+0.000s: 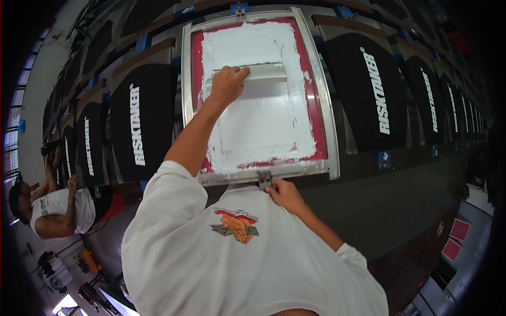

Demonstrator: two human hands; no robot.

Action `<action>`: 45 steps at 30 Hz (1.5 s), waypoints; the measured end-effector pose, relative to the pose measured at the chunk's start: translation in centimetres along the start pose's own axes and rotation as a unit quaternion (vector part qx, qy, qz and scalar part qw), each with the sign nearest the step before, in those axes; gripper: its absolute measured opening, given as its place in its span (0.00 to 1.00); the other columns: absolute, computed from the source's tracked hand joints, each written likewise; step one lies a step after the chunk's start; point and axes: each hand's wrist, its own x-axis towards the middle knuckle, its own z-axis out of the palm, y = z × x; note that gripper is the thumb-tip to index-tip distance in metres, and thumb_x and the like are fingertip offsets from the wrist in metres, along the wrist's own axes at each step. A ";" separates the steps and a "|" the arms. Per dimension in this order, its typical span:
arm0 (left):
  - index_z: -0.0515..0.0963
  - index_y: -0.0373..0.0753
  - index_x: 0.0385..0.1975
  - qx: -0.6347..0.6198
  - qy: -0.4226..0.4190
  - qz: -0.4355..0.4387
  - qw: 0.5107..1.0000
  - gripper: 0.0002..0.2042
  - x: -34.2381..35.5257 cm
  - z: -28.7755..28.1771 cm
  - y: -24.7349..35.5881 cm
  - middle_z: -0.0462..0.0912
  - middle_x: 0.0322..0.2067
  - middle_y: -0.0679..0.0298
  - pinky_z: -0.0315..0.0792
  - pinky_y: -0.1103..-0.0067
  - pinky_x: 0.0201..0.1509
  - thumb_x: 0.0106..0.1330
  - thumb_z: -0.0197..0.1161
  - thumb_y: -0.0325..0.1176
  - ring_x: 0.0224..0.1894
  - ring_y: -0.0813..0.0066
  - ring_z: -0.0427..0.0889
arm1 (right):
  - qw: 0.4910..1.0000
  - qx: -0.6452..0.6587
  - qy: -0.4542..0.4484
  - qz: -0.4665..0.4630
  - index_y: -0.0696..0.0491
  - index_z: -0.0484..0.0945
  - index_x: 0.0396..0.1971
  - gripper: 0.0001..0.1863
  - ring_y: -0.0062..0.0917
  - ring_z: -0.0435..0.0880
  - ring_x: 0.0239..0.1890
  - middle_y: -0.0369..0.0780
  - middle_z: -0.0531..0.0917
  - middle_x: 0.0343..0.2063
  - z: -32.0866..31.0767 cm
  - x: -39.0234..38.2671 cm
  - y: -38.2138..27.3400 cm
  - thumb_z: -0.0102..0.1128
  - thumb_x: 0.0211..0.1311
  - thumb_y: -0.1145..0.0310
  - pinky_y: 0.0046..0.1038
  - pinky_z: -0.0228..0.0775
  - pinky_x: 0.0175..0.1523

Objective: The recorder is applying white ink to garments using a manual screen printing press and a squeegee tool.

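My left hand (227, 81) grips a long pale squeegee (268, 73), which lies crosswise over the upper middle of a screen in a silver frame (327, 131). Thick white ink (253, 131) covers much of the screen, inside a red border (314, 121). My right hand (283, 196) is at the frame's near edge, its fingers closed on a small dark metal clamp (265, 180).
Rows of boards holding black fabric pieces with white lettering (353, 89) (139, 100) stretch left and right along rails. A co-worker in a white sleeveless top (58, 210) works at the left. Below them lies a yellow machine (89, 260). Pink squares (458, 230) show at the lower right.
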 end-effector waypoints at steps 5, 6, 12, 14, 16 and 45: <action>0.80 0.47 0.42 -0.051 -0.134 -0.069 0.987 0.19 -3.4 -10.2 6.8 0.83 0.30 0.57 0.75 0.67 0.37 0.47 0.58 0.24 0.32 0.58 0.82 | 0.995 -0.012 0.055 -0.088 0.62 0.73 0.33 0.13 0.53 0.77 0.37 0.57 0.78 0.28 0.8 0.6 1.2 0.55 0.59 0.65 0.44 0.68 0.41; 0.80 0.46 0.41 -0.080 -0.141 -0.080 0.984 0.19 -4.4 -11.6 7.8 0.82 0.29 0.56 0.75 0.68 0.37 0.47 0.58 0.24 0.31 0.57 0.81 | 0.995 -0.012 0.055 -0.079 0.63 0.73 0.35 0.14 0.53 0.76 0.38 0.57 0.78 0.30 0.9 0.7 1.1 0.55 0.59 0.65 0.44 0.68 0.42; 0.80 0.44 0.40 -0.143 -0.174 -0.131 0.965 0.19 -9.1 -15.0 12.1 0.82 0.27 0.54 0.74 0.70 0.37 0.44 0.60 0.25 0.30 0.57 0.82 | 0.995 0.067 -0.066 -0.046 0.62 0.75 0.33 0.12 0.38 0.82 0.34 0.48 0.82 0.27 0.4 1.9 2.0 0.54 0.60 0.66 0.35 0.70 0.42; 0.80 0.44 0.40 -0.136 -0.177 -0.129 0.966 0.19 -10.1 -15.2 12.6 0.82 0.27 0.54 0.74 0.70 0.37 0.44 0.59 0.24 0.30 0.57 0.82 | 0.995 0.049 -0.059 -0.058 0.62 0.75 0.33 0.12 0.35 0.83 0.34 0.47 0.83 0.27 0.6 1.9 1.8 0.54 0.60 0.67 0.33 0.71 0.41; 0.81 0.44 0.40 -0.133 -0.182 -0.132 0.965 0.19 -10.6 -15.4 13.3 0.82 0.27 0.55 0.74 0.70 0.37 0.44 0.59 0.24 0.31 0.56 0.82 | 0.996 0.030 -0.050 -0.069 0.62 0.75 0.33 0.11 0.32 0.83 0.34 0.45 0.83 0.27 1.2 1.7 1.9 0.54 0.60 0.67 0.32 0.71 0.41; 0.77 0.41 0.33 -0.010 -0.157 -0.094 0.983 0.14 -18.4 -11.4 11.0 0.77 0.25 0.62 0.59 0.49 0.55 0.43 0.63 0.24 0.33 0.63 0.78 | 0.859 -0.373 0.147 -0.317 0.52 0.73 0.22 0.02 0.35 0.79 0.23 0.41 0.77 0.20 -7.0 3.8 -3.1 0.53 0.48 0.76 0.35 0.73 0.27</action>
